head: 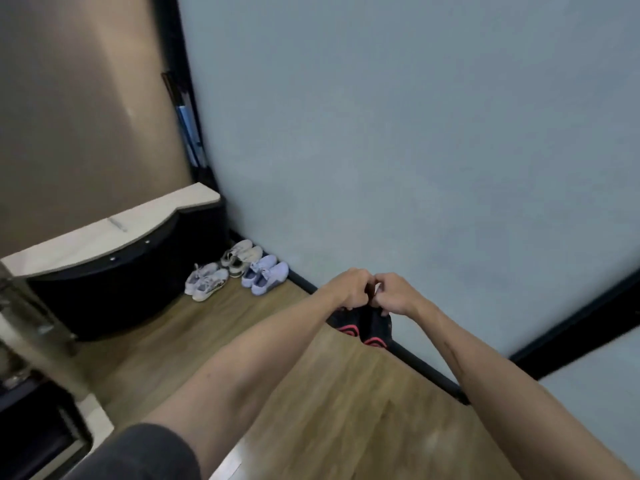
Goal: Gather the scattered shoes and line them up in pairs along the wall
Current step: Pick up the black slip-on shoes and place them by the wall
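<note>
Both my hands are held out together over the floor by the blue-grey wall (398,150). My left hand (348,289) grips one black shoe with a pink sole (346,325), and my right hand (394,294) grips its mate (377,336). The two black shoes hang side by side just above the dark skirting board (426,367). Further left, three pairs stand in the corner: a white pair with dark marks (206,282), a white and grey pair (240,258), and a pale lilac pair (265,278) against the wall.
A dark curved cabinet with a pale top (104,271) stands at the left, close to the white pair. A brown panel (79,109) rises behind it. Wooden floor (311,410) stretches under my arms. A dark diagonal strip (581,323) crosses the wall at the right.
</note>
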A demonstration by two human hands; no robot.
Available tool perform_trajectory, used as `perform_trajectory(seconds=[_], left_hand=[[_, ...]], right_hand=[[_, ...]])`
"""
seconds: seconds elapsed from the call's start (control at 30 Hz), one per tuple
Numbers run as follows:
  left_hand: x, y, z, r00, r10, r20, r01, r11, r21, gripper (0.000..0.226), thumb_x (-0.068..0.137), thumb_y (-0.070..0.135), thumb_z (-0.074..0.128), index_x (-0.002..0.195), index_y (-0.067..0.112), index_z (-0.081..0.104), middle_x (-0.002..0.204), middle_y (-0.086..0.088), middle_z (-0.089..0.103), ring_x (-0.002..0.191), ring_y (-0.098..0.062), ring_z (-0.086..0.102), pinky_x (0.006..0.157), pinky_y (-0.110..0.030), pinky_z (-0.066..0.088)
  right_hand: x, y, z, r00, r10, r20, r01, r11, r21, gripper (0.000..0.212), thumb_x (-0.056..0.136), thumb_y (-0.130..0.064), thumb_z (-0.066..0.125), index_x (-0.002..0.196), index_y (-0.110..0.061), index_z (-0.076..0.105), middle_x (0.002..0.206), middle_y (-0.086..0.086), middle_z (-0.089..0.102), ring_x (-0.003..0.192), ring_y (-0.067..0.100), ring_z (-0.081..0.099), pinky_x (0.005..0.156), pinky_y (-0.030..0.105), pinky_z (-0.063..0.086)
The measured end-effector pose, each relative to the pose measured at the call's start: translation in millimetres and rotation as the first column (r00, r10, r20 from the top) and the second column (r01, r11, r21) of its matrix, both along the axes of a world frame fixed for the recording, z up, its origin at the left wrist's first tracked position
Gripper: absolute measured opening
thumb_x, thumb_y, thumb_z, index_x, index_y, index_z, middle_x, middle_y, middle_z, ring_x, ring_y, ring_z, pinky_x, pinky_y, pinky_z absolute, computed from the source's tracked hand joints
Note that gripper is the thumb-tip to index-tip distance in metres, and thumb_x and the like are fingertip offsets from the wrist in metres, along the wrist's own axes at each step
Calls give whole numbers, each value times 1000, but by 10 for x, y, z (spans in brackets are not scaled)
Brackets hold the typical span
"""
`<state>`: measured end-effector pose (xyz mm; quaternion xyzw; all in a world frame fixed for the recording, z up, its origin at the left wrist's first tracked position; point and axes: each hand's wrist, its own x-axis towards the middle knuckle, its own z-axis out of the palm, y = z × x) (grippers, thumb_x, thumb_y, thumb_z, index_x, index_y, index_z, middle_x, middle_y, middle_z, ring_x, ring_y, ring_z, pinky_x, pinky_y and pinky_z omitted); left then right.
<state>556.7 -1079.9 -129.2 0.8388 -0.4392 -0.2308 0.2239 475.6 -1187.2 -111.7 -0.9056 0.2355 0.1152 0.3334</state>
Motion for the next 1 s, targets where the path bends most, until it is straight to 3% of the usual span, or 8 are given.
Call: perform_trajectory(seconds=[0.1,0.17,0.27,0.47,0.6,0.7,0.8,1.0], left_hand=[[461,317,-108,993,114,10,-114,994,1,17,79,3,51,86,14,63,75,-8,65,67,-27,63,56,-32,51],[754,522,-194,983,181,8,-181,983,4,18,79,3,52,87,14,63,86,-14,68,77,-30,66,63,-36,54],[1214,781,-239,962,271,-10,-271,961,47,21,81,5,52,96,12,65,90,-16,66,69,-33,69,59,-39,58],[2123,1154,-132,910,414,3,-408,897,171,20,81,4,55,89,19,66,83,-6,65,60,-30,70,59,-38,60],[2695,1344,-97,845,534,27,-529,827,193,19,78,-1,62,94,9,66,81,-11,68,58,-26,68,57,-35,59],[3021,1439,-142,831,551,74,-553,805,215,28,73,-3,66,99,7,67,71,-4,64,53,-12,60,54,-26,54],[3430,1495,-196,832,539,128,-554,811,185,30,72,-4,63,97,11,68,79,-6,67,49,-3,55,50,-22,51],[4421,1606,-412,874,456,168,-481,861,165,32,71,-5,63,95,15,67,67,7,57,52,-10,58,54,-27,55]], right_hand=[[624,208,-82,994,110,-20,-110,994,20,23,76,0,59,96,-10,62,75,10,62,57,24,63,59,32,54],[1028,337,-162,981,190,-35,-190,982,15,25,76,0,59,99,-10,65,74,9,61,52,21,61,51,24,50],[1638,507,-274,947,317,-43,-316,948,17,27,78,2,58,101,-10,66,71,4,60,42,10,58,43,16,44],[2765,729,-304,844,534,-59,-533,846,19,27,82,-3,59,105,-12,70,81,6,64,50,21,59,45,23,51],[3457,823,-317,825,565,-13,-564,824,52,20,81,-7,61,97,-12,74,98,16,69,78,31,69,68,35,60],[3833,909,-396,808,589,6,-587,806,75,21,80,-3,63,96,-7,74,94,10,71,75,27,70,64,33,60],[4254,952,-485,805,593,11,-591,802,85,23,75,0,70,96,-10,75,90,7,70,70,20,67,64,29,60],[5047,1057,-631,798,602,-29,-602,798,7,38,71,0,74,104,-18,73,92,0,66,87,16,62,79,25,51]])
